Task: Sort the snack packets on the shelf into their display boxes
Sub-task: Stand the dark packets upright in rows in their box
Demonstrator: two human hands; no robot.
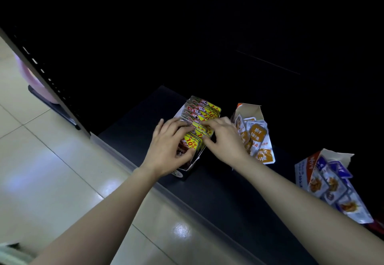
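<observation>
Head view shows the work in the middle of the frame, where both hands are on a row of yellow packets that stand upright in a white box on the dark shelf. The left hand grips the front bunch of these packets, its fingers curled over their top edges and the thumb low at the front. The right hand holds the middle of the row, with the fingers bent over the tops and the thumb against the side. This box looks nearly full and tidy, so I judge this part almost done. Just to the right, orange packets lie loosely and crooked in an open carton, some hanging over its front; they seem to need straightening. At the lower right of the frame, blue packets spill out of a torn carton in the same untidy way. I see no loose packets lying on the shelf itself, though its back is too dark to tell.
</observation>
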